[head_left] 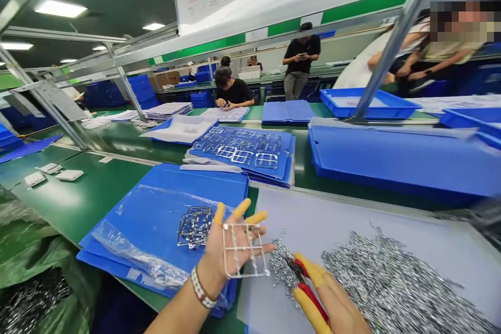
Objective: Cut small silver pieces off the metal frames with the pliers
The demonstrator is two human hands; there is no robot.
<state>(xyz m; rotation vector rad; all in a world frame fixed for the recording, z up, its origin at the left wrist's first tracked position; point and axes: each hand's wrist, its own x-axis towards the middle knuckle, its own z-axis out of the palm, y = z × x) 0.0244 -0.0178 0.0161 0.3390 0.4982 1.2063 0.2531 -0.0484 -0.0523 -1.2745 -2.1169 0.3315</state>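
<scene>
My left hand (219, 250) is palm up with fingers spread, yellow covers on several fingertips. It holds a silvery sprue frame (245, 247), a square with crossbars, lying over the palm and fingers. My right hand (340, 297), also with yellow fingertip covers, is closed around red-handled nippers (309, 284). Their jaws point up and left, over a small heap of shiny small parts (279, 261). A far larger pile of such parts (395, 282) spreads to the right on a pale sheet (305, 209). Left of my left hand, several dark-looking sprue frames (194, 227) lie stacked on plastic film.
Blue sheets (148, 177) lie beneath the film. Behind them are stacked blue boards with silvery frames (242, 146) and a large blue tray (391, 156). Metal posts (391, 52) rise beyond. A green bag (39, 282) sits lower left. Several people work or stand across the benches.
</scene>
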